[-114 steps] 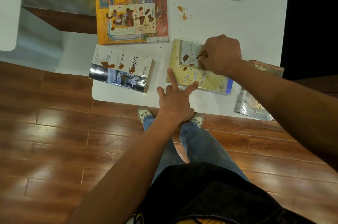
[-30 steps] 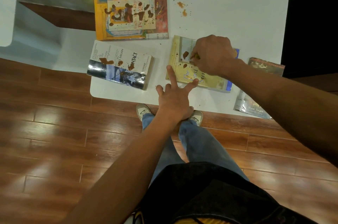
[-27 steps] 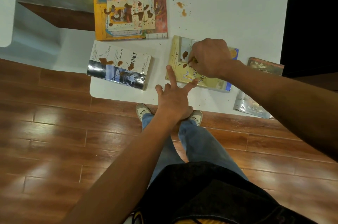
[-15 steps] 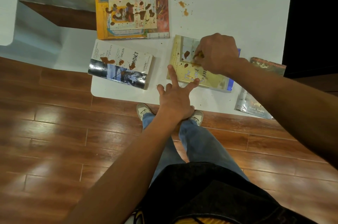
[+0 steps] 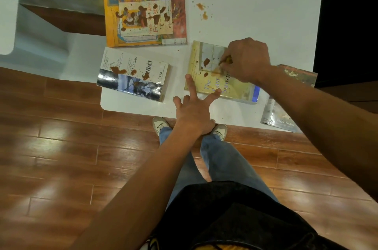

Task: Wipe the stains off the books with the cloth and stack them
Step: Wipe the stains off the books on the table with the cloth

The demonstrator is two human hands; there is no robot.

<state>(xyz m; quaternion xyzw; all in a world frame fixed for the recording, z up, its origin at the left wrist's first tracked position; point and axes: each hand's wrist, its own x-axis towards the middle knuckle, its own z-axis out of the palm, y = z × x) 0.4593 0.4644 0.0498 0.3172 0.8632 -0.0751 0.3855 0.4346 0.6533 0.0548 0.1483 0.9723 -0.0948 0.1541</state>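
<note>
White table (image 5: 255, 25) is showing orange-brown spots (image 5: 202, 11). Beside these spots, the orange-yellow book (image 5: 143, 18) is carrying dark brown blotches; nearer the table's front edge, the pale yellow book (image 5: 206, 74) and the white-and-blue book (image 5: 133, 76) are showing brown stains. Floor (image 5: 61, 147) is showing reddish-brown wood planks.

Your arms are bare to the bottom edge, with no sleeve on either. You wear faded blue denim jeans (image 5: 221, 159), pale canvas sneakers (image 5: 161, 125) with white toe caps, and a black top (image 5: 235, 219) with a yellow print at its 6 o'clock hem.
</note>
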